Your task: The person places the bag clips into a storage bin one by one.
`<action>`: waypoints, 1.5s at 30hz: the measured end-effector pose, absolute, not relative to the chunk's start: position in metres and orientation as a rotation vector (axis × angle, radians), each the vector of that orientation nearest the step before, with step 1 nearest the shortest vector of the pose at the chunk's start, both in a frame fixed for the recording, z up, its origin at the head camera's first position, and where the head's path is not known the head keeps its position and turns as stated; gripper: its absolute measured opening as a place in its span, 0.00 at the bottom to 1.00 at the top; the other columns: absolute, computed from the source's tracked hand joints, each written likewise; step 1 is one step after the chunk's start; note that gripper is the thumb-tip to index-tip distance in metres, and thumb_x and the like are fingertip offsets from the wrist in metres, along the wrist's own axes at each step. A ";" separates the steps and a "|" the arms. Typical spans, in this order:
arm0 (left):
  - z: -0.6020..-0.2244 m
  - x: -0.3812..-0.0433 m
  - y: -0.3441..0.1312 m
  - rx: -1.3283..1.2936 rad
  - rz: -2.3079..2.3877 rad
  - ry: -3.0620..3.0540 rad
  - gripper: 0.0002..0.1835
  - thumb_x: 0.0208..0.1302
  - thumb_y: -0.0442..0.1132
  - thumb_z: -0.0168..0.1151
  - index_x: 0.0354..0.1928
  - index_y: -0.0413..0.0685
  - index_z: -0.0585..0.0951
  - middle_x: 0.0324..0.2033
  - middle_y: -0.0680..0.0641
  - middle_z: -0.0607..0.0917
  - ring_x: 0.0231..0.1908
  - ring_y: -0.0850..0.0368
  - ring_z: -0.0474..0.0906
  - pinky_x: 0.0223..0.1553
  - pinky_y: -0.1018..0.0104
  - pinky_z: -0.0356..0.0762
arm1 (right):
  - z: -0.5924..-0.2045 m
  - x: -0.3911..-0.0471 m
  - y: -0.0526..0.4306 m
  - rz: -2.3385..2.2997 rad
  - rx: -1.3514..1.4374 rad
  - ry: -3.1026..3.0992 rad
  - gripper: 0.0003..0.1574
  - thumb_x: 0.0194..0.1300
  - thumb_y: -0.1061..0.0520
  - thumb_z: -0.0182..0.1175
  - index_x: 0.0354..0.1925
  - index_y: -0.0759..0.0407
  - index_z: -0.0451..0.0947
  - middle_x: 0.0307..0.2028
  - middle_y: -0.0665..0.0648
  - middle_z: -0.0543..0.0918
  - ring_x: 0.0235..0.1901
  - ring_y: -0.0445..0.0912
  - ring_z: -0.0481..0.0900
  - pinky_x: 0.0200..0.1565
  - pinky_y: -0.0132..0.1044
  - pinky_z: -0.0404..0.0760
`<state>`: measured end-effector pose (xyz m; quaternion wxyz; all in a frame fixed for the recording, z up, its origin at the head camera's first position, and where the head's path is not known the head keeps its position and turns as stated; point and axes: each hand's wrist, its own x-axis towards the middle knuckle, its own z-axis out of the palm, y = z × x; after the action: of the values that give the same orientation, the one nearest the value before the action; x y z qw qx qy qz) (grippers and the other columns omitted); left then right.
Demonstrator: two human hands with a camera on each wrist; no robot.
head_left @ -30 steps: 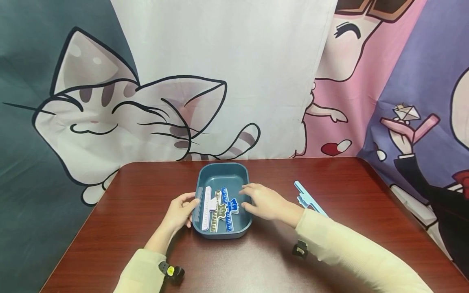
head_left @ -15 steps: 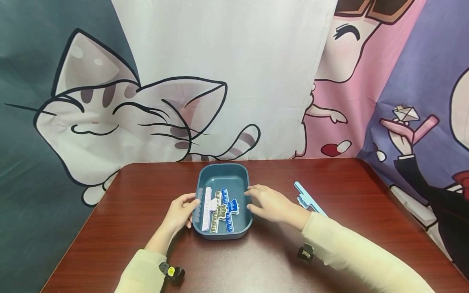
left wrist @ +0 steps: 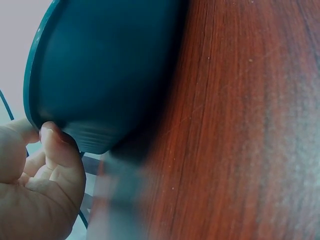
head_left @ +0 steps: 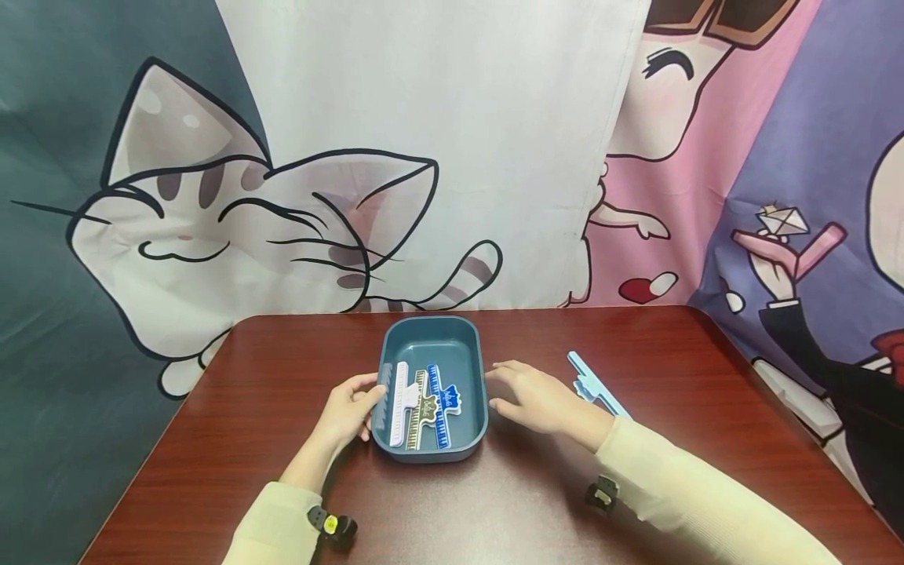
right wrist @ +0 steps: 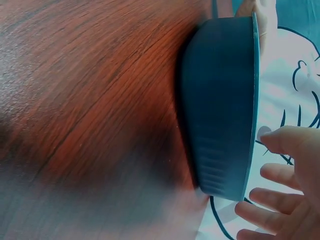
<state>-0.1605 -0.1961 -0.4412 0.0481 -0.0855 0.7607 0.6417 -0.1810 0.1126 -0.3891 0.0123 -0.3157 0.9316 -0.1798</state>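
Note:
A blue-grey plastic bin (head_left: 432, 455) sits on the table. Inside lie three long ruler clips: a white-pink one (head_left: 399, 408), a gold-brown one (head_left: 427, 408) and a blue one (head_left: 449, 399), side by side. My left hand (head_left: 344, 412) pinches the bin's left rim; in the left wrist view, thumb and finger meet at the edge. Just outside the right rim hovers my right hand (head_left: 533, 399), its relaxed fingers spread and nothing in them, as the right wrist view also shows. Beyond that hand, a light blue ruler clip (head_left: 592, 383) lies on the table, its near end close to the sleeve.
The reddish-brown wooden table (head_left: 282, 353) reaches back to a cartoon-printed curtain (head_left: 452, 157). A small black camera is strapped at each wrist; the left one (head_left: 339, 530) hangs over the table.
My right hand has drawn back to the right, from over the bin's interior to outside its right rim. The left hand keeps its hold, and the clips have not moved.

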 end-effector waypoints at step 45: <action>-0.440 -0.160 -0.196 -0.268 1.922 2.333 0.24 0.65 0.38 0.58 0.61 0.37 0.70 0.16 0.50 0.74 0.10 0.62 0.66 0.09 0.72 0.68 | -0.407 -0.181 0.155 -0.556 -0.864 2.980 0.30 0.61 0.50 0.62 0.58 0.62 0.73 0.58 0.65 0.75 0.59 0.57 0.73 0.59 0.53 0.73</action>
<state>-0.1605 -0.1962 -0.4402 0.0533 -0.0881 0.7677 0.6324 -0.1807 0.1547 -0.4066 -0.0054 -0.2742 0.9454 -0.1762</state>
